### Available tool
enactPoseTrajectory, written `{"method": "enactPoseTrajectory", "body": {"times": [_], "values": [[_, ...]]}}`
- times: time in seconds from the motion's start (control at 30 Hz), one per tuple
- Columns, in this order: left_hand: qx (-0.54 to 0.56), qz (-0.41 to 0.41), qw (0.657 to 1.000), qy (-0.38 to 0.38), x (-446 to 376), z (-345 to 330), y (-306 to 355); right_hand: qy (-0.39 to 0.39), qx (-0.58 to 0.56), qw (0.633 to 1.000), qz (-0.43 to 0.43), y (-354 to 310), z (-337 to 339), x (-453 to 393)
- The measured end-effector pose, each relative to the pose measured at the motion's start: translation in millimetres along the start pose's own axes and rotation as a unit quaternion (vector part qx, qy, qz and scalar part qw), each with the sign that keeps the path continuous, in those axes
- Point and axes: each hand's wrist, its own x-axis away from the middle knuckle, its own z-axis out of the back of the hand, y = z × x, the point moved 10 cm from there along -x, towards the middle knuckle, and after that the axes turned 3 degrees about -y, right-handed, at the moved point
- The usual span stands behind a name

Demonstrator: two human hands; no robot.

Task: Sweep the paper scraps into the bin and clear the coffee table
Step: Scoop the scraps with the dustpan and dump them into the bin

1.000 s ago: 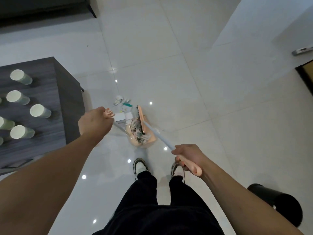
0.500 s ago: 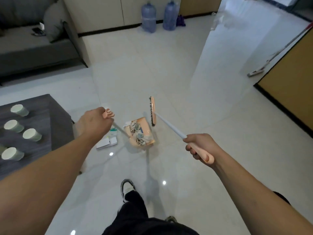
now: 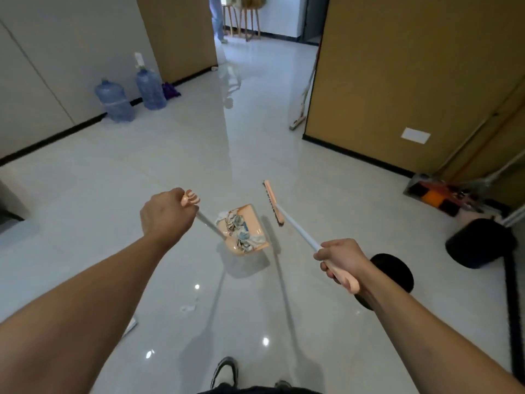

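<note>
The crumpled white and blue-green paper scraps [image 3: 238,229] lay in a heap inside the peach plastic dustpan [image 3: 246,228], mostly against its lower wall, and some of them looked torn and folded. The dustpan hung tilted above the glossy white tiled floor [image 3: 176,155], below and to the right of the fingers of the left hand [image 3: 166,214]. These fingers were curled tightly round the peach grip at the top of the dustpan's thin white handle. One more small white scrap [image 3: 188,307] lay on the floor, well below the left hand.

The right hand [image 3: 342,260] had its fingers closed round the peach grip of the long-handled peach broom [image 3: 273,201]. The white shaft ran up and to the left from the fingers to the narrow brush head, which was in the air just beside the right edge of the dustpan, without touching it.

Just behind the right hand stood a round black bin [image 3: 393,273], and a second black round bin [image 3: 480,242] stood further right. Two blue plastic water bottles [image 3: 115,100] stood far away by the wall.
</note>
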Motion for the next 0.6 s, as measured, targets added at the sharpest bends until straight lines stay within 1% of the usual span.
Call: {"method": "enactPoseTrajectory", "body": {"times": [0.13, 0.23, 0.37, 0.5, 0.6], "values": [[0.023, -0.105, 0.994, -0.016, -19, -16, 93, 0.081, -0.052, 0.995, -0.012, 29, 53, 28], [0.04, -0.197, 0.979, -0.019, -17, -25, 162, 0.135, -0.103, 0.985, -0.006, 47, 85, 52], [0.061, -0.3, 0.951, -0.027, -5, -35, 242, 0.219, -0.145, 0.965, -0.012, 72, 122, 91], [0.07, -0.385, 0.92, -0.031, 20, -48, 312, 0.276, -0.187, 0.943, -0.015, 99, 145, 131], [0.075, -0.453, 0.888, -0.032, 49, -57, 358, 0.313, -0.232, 0.921, -0.02, 120, 161, 157]]}}
